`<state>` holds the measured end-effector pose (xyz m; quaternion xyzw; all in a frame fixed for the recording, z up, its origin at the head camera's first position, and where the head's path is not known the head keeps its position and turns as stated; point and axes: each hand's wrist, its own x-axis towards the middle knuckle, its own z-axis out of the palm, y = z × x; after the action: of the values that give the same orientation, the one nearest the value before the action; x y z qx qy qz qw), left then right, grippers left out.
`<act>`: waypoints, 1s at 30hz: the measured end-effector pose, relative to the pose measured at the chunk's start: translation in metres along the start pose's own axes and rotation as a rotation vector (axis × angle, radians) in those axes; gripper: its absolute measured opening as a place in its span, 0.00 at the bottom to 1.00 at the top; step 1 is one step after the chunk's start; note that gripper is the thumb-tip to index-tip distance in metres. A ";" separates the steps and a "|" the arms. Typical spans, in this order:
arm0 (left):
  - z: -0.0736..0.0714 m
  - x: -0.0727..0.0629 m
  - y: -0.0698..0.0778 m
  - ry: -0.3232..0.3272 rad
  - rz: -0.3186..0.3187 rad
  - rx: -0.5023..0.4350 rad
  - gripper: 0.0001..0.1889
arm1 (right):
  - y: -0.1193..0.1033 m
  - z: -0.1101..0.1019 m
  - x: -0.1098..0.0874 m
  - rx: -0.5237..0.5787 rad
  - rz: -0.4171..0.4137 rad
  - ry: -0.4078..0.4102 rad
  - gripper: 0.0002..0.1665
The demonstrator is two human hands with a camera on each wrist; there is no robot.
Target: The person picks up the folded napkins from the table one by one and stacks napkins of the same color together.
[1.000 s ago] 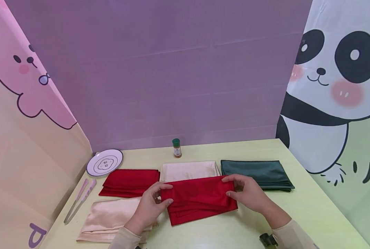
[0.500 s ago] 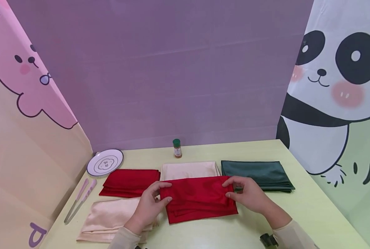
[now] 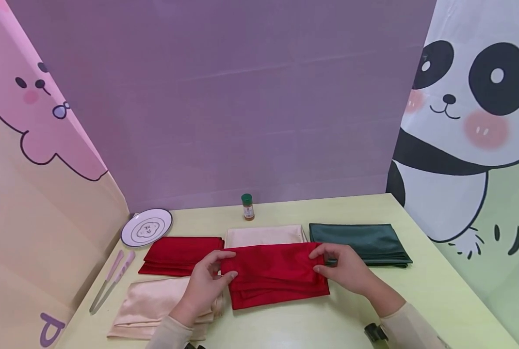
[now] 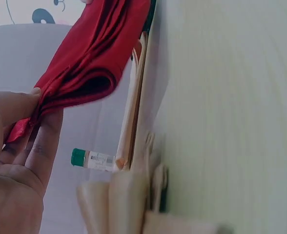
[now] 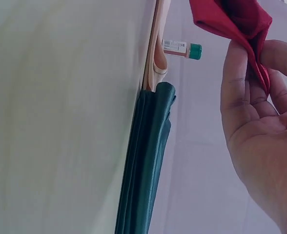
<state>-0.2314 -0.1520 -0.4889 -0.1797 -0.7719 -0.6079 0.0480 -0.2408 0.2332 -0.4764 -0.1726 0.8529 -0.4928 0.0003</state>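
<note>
A folded red satin cloth [image 3: 277, 274] hangs between my two hands, raised off the table in both wrist views. My left hand [image 3: 207, 281] pinches its left end between thumb and fingers. At the opposite end my right hand [image 3: 347, 269] pinches the cloth the same way. Loose folded layers show along its lower side, and in the left wrist view the red cloth [image 4: 92, 63] curls into a rounded fold. Behind it in the head view lies a folded cream cloth [image 3: 264, 235], partly covered. A folded dark green cloth [image 3: 360, 242] lies beyond my right hand.
Another folded red cloth [image 3: 183, 252] lies at the left, with a folded pale pink cloth [image 3: 154, 305] in front of it. Pink-handled tongs [image 3: 113, 281] and a white plate [image 3: 146, 228] are along the left edge. A green-capped spice bottle [image 3: 248, 207] stands at the back.
Both hands have shifted slightly left and up with the red cloth, whose lower edge sits a little higher and more level. The other things have stayed put.
</note>
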 end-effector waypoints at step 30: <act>-0.042 0.004 0.004 0.070 0.037 0.080 0.28 | -0.028 0.019 0.017 0.037 -0.089 -0.016 0.16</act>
<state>-0.2395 -0.1901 -0.4731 -0.1707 -0.7899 -0.5815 0.0934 -0.2456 0.1999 -0.4599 -0.2141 0.8352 -0.5064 -0.0118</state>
